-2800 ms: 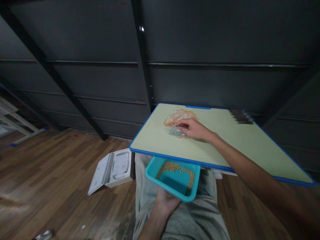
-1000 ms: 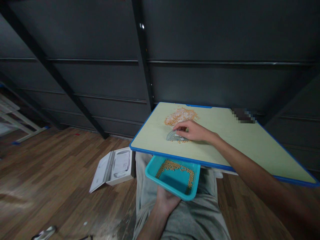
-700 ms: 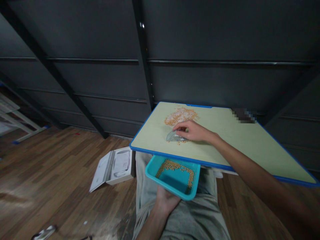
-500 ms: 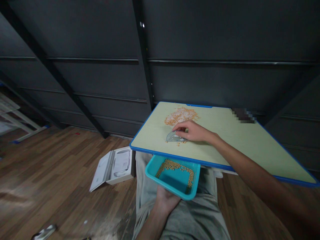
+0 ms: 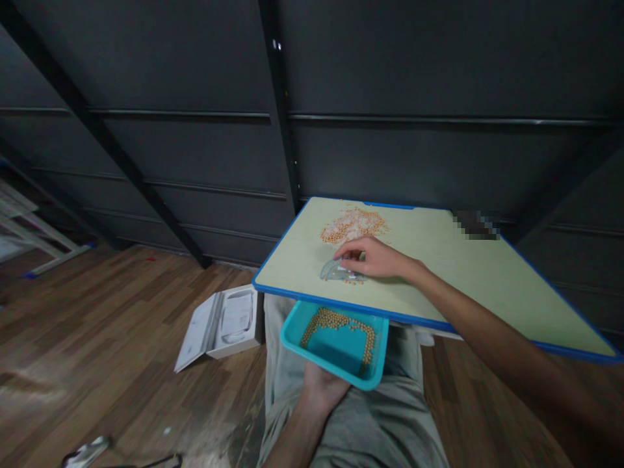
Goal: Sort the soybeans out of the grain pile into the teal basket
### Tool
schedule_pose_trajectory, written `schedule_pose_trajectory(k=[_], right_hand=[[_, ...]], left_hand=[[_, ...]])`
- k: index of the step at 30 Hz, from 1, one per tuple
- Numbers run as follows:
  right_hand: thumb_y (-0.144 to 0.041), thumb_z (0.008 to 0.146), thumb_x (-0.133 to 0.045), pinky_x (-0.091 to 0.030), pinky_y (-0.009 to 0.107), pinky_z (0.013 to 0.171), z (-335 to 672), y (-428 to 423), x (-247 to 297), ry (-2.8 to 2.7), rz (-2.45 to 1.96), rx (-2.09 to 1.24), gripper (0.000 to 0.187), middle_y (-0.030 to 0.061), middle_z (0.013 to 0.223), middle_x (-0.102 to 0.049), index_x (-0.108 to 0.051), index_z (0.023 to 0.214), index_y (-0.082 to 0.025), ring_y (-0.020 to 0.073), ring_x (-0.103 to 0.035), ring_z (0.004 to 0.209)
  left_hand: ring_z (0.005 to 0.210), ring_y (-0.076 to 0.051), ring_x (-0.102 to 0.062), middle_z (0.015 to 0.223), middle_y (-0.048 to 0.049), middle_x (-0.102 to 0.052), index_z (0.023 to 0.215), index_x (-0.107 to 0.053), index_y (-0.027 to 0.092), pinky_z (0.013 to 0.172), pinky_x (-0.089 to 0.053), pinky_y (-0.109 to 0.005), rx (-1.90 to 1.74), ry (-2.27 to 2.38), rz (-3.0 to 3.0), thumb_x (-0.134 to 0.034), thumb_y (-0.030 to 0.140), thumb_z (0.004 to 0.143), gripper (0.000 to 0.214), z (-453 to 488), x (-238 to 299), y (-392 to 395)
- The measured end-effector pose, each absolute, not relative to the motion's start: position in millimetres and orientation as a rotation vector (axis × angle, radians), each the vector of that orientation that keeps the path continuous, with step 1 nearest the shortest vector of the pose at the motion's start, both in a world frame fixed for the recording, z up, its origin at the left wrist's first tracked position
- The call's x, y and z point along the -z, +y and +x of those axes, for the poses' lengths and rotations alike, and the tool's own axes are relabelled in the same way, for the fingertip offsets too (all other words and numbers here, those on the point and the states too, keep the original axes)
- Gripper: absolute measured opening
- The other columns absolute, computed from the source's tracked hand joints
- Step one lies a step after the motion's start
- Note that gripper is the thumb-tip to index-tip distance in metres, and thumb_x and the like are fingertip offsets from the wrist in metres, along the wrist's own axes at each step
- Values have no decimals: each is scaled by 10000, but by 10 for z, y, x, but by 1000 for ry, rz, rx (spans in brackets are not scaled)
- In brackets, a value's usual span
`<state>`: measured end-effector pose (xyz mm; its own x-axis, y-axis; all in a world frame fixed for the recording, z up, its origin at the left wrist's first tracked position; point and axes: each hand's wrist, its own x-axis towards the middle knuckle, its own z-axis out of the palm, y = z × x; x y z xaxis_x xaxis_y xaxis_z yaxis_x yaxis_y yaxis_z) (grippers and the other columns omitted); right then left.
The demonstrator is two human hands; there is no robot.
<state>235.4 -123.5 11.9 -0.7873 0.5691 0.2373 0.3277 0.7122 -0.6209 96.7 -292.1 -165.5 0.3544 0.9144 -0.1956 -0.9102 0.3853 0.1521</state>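
My right hand (image 5: pixel 368 257) pinches a clear protractor (image 5: pixel 333 270), which stands tilted on the pale tabletop (image 5: pixel 292 260). Several soybeans (image 5: pixel 351 282) lie along its near edge. Farther back on the table is a mixed pile of soybeans and white grains (image 5: pixel 353 225). My left hand (image 5: pixel 324 387) supports a turquoise plastic tray (image 5: pixel 331 351) from below, over my lap and just under the table's front edge. Soybeans (image 5: pixel 334 318) line the far and right sides of the tray. The left fingers are mostly hidden beneath it.
A pixelated dark object (image 5: pixel 475 224) lies at the table's back right corner. An open white box (image 5: pixel 236 322) sits on the wooden floor to the left. Dark wall panels (image 5: pixel 390 156) rise behind the table. A pale metal frame (image 5: pixel 53 244) stands far left.
The protractor and my right hand have shifted slightly left and toward me. More beans show along the protractor's near edge. The tray has moved a little left.
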Motion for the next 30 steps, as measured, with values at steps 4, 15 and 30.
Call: schedule_pose_trajectory(k=[4, 15, 30], right_hand=[[-265, 874, -590, -452, 259, 649, 2339, -1250, -125, -2512, -683, -836, 218, 37, 819, -693, -700, 1036, -168, 127, -599, 691], [-319, 805, -676, -482, 256, 590, 2287, -1346, -122, -2459, -704, -1171, 215, 29, 682, -700, -673, 952, -163, 144, -654, 635], [-356, 837, -635, -475, 264, 560, 2294, -1309, -106, -2391, -687, -1253, 197, 11, 666, -672, -600, 919, -181, 136, -627, 596]], left_hand=[[1119, -281, -626, 1055, -78, -754, 1190, -644, 221, 1080, -352, -539, -1198, 256, 18, -438, 356, 922, 364, 970, 1645, -2919], [1121, -282, -623, 1115, -95, -733, 1258, -594, 218, 1091, -328, -568, -1228, 269, -5, -406, 406, 929, 422, 954, 1693, -2960], [1179, -277, -585, 1052, -80, -751, 1164, -658, 234, 1116, -283, -573, -1195, 245, 4, -400, 418, 930, 394, 947, 1633, -2961]])
